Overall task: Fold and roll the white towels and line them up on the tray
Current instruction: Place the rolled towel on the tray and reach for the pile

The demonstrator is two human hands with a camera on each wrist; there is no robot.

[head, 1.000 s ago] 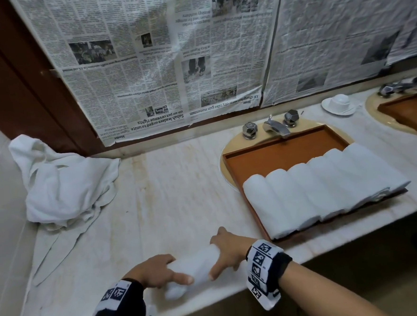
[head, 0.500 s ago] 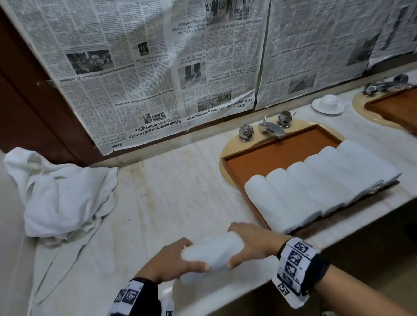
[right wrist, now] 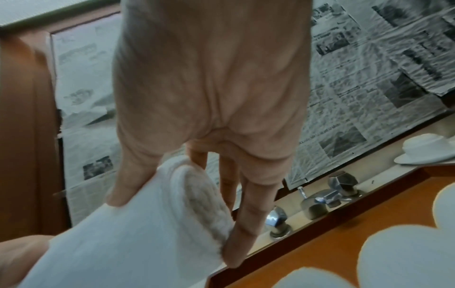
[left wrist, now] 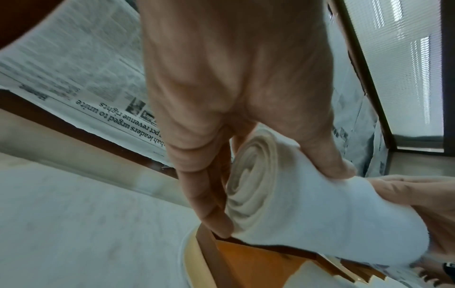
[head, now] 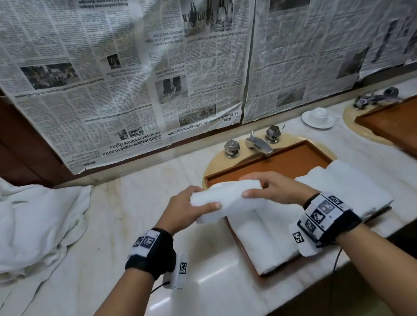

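left hand (head: 184, 210): clamped on rolled towel (head: 226, 198) end | right hand (head: 276, 190): clamped on other end | above tray (head: 272, 164)

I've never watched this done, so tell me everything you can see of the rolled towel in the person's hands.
The rolled towel is white, soft terry, wound tight so each end shows a spiral. It lies roughly level in the air above the wooden tray's left end. The left hand grips one end, the right hand the other, thumbs in front.

Loose towel pile (head: 27, 224) cut off at left edge.
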